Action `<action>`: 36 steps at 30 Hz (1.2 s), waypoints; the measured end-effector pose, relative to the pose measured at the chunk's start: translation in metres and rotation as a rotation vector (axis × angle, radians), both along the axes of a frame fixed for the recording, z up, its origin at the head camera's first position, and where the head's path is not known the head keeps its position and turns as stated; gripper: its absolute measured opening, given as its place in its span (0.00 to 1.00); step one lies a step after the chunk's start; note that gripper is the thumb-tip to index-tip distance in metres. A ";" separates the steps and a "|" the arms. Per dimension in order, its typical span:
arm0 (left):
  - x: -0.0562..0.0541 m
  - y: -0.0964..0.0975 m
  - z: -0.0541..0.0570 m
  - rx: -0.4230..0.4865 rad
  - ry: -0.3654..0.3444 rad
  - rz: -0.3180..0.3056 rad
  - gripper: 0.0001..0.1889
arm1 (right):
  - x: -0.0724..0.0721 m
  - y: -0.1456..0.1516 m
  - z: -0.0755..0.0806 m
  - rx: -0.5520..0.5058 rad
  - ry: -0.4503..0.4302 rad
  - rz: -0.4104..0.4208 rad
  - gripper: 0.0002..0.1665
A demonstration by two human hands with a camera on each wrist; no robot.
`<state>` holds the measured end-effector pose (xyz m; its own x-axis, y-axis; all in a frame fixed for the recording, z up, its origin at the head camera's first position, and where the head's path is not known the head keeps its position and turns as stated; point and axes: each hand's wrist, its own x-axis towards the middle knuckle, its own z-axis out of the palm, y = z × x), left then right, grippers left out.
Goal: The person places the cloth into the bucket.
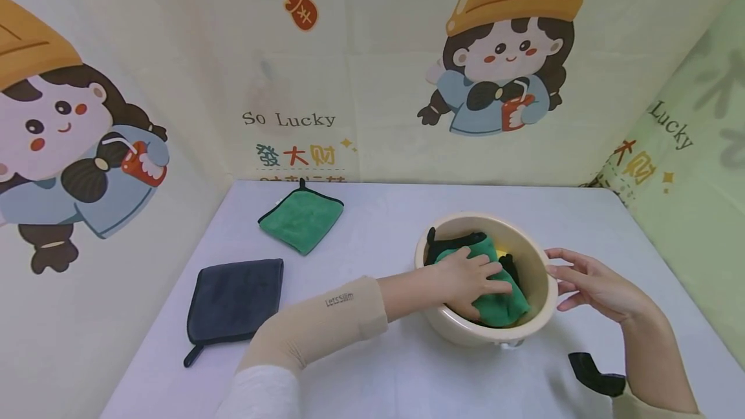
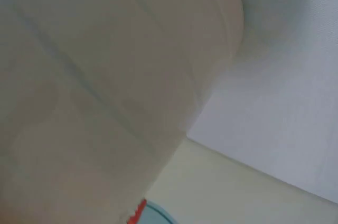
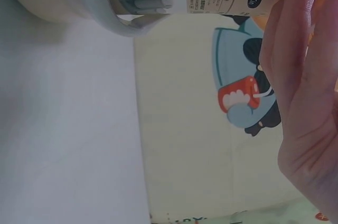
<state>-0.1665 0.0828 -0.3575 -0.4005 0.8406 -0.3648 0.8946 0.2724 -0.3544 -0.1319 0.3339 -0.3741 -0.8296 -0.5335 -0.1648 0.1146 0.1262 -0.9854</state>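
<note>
Head view: your splayed left hand [image 1: 476,280] is resting on green cloth [image 1: 512,309] already in the bucket [image 1: 465,336], relaxed right hand [image 1: 602,286] touching its right rim, far-left green square [image 1: 302,218] and left navy cloth [image 1: 235,302] seemingly remaining.

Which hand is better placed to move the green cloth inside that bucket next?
Probably the left hand: it rests on the green cloth inside the beige bucket, while the right hand is outside, beside the bucket.

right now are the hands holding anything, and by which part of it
No clear grip shows: the left hand lies spread over the green cloth in the bucket; the right hand is at the bucket's rim.
</note>
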 end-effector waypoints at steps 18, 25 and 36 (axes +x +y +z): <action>-0.001 -0.134 0.016 0.600 0.182 0.159 0.29 | -0.001 0.000 -0.003 -0.046 -0.003 0.015 0.19; 0.009 -0.203 -0.003 0.661 0.229 0.346 0.31 | -0.001 0.000 -0.004 -0.077 -0.005 0.032 0.20; 0.032 -0.298 -0.043 0.715 0.236 0.671 0.34 | -0.001 0.002 -0.004 -0.077 -0.004 0.027 0.20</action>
